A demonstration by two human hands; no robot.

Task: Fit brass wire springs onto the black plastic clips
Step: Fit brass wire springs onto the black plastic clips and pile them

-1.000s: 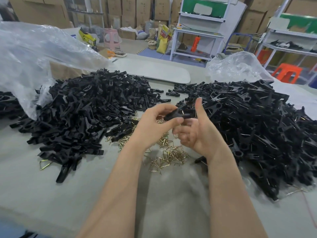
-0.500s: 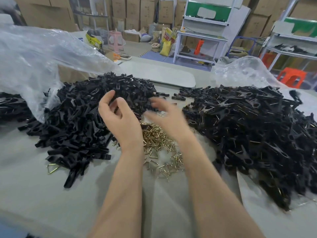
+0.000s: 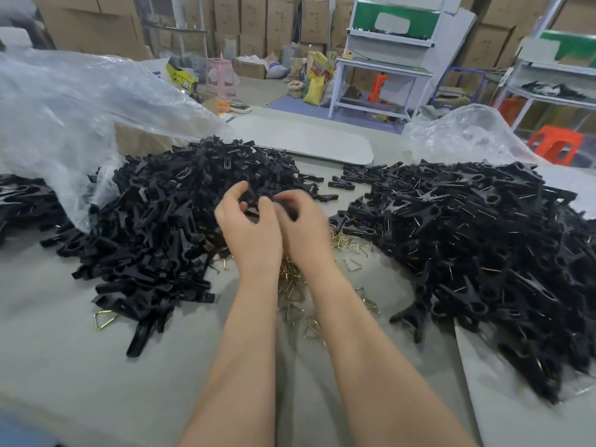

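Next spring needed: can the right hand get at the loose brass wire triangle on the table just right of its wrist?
Probably yes: the brass wire triangle lies uncovered on the grey table, close beside the right hand.

You are at a big grey table in a store room full of brown boxes.
The boxes are stacked high along the back of the room. In front of them stands a white work bench with a green board on top and an orange tool on its low shelf. A yellow sack leans just left of the bench. Further left you can see a pink stool. A blue mat lies on the floor by the bench. On your far right is another white bench, with an orange stool near it. The light is soft and even.
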